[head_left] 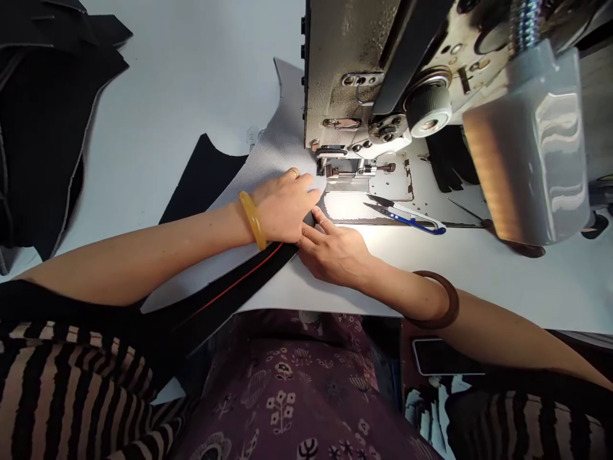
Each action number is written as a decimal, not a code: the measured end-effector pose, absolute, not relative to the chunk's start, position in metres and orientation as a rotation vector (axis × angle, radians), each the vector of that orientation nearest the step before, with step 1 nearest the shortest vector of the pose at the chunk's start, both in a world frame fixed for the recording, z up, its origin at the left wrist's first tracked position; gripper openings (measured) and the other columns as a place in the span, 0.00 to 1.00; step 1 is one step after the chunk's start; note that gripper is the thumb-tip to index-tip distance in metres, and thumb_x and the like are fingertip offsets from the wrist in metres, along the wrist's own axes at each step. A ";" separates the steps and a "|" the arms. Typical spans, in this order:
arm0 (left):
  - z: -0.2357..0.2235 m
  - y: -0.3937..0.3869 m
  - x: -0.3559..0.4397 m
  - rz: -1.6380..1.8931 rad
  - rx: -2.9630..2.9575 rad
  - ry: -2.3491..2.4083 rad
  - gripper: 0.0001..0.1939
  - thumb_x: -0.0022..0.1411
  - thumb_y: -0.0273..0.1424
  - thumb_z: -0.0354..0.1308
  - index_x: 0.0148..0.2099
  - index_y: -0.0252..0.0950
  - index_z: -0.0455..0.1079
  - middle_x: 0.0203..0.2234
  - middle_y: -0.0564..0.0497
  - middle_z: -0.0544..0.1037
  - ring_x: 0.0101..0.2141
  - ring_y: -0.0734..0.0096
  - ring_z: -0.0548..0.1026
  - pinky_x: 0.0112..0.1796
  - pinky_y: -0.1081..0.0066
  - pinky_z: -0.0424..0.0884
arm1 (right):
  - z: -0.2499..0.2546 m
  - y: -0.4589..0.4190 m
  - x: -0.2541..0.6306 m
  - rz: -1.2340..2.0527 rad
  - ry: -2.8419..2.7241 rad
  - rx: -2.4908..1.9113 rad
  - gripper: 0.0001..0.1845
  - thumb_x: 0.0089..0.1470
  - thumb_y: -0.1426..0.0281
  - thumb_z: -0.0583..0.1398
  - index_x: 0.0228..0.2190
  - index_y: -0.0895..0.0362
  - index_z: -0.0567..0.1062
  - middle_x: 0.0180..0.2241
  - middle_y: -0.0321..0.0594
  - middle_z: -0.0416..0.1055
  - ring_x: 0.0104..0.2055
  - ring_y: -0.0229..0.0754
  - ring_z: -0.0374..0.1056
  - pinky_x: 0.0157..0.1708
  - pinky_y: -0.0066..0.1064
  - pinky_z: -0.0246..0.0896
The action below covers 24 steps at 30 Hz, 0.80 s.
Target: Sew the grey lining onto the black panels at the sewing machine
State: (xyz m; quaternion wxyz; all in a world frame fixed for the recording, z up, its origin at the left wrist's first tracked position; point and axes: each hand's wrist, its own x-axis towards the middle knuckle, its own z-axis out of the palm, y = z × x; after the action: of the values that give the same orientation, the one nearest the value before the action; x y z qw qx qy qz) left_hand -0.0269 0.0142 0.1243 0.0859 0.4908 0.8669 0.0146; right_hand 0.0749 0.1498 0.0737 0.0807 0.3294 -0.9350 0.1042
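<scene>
A light grey mesh fabric piece (275,150) lies with black fabric (201,172) under it, leading up to the presser foot (322,167) of a sewing machine (345,38). My left hand (282,207), wearing a yellow bangle and a ring, rests on the grey mesh with bent fingers holding it just in front of the foot. Close against it, my right hand (338,252) pinches the fabric edge; its fingertips are partly hidden. A black strip with a red line (230,291) runs from beneath my hands toward my lap.
Thread snips (407,217) with a blue and white handle lie right of the needle plate. Beyond them are a thin pointed tool (467,212), dark strips (447,160) and a lamp (536,147). Black cut pieces (48,115) are piled at left. A phone (445,356) sits low right.
</scene>
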 end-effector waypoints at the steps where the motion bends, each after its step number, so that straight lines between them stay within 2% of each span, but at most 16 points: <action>1: 0.128 0.016 -0.025 -0.013 1.423 2.572 0.15 0.50 0.28 0.55 0.42 0.32 0.70 0.39 0.41 0.70 0.44 0.52 0.69 0.44 0.58 0.68 | 0.073 0.151 0.074 0.314 -2.776 0.982 0.21 0.61 0.72 0.51 0.54 0.63 0.69 0.51 0.50 0.69 0.54 0.55 0.64 0.45 0.43 0.69; 5: 0.146 0.021 -0.015 -0.210 1.343 2.521 0.17 0.52 0.27 0.53 0.46 0.30 0.68 0.45 0.38 0.70 0.45 0.53 0.70 0.42 0.62 0.69 | 0.071 0.152 0.073 0.304 -2.730 0.990 0.22 0.61 0.67 0.53 0.53 0.66 0.70 0.53 0.52 0.68 0.54 0.55 0.65 0.51 0.45 0.65; 9: 0.157 0.023 -0.007 -0.286 1.154 2.502 0.18 0.54 0.27 0.53 0.49 0.33 0.66 0.41 0.41 0.72 0.40 0.54 0.73 0.35 0.65 0.69 | 0.071 0.151 0.075 0.341 -2.748 0.941 0.24 0.60 0.64 0.55 0.52 0.67 0.70 0.55 0.57 0.65 0.56 0.59 0.62 0.49 0.47 0.64; 14: 0.159 0.030 -0.010 -0.190 1.128 2.407 0.17 0.55 0.26 0.51 0.48 0.30 0.65 0.39 0.41 0.73 0.40 0.54 0.74 0.40 0.62 0.69 | 0.068 0.151 0.075 0.354 -2.717 0.952 0.23 0.60 0.64 0.56 0.51 0.68 0.71 0.54 0.62 0.65 0.57 0.61 0.61 0.51 0.50 0.59; 19: 0.160 0.037 -0.013 -0.201 1.137 2.412 0.18 0.56 0.25 0.48 0.49 0.28 0.66 0.41 0.40 0.72 0.42 0.55 0.73 0.42 0.63 0.68 | 0.070 0.153 0.076 0.284 -2.721 0.982 0.22 0.60 0.65 0.55 0.51 0.65 0.71 0.53 0.60 0.66 0.55 0.62 0.62 0.45 0.47 0.62; 24: 0.161 0.042 -0.012 -0.258 1.104 2.443 0.16 0.55 0.25 0.49 0.46 0.30 0.67 0.39 0.41 0.71 0.37 0.57 0.73 0.36 0.65 0.68 | 0.076 0.153 0.078 0.264 -2.773 1.020 0.21 0.59 0.68 0.54 0.51 0.63 0.72 0.49 0.55 0.70 0.54 0.62 0.62 0.41 0.44 0.64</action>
State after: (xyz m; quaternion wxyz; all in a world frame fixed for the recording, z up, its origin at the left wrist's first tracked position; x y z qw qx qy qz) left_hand -0.0120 0.0417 0.1608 0.2224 0.3995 0.8844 -0.0933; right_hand 0.0775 0.1526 0.0759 0.0872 0.3426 -0.9312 0.0886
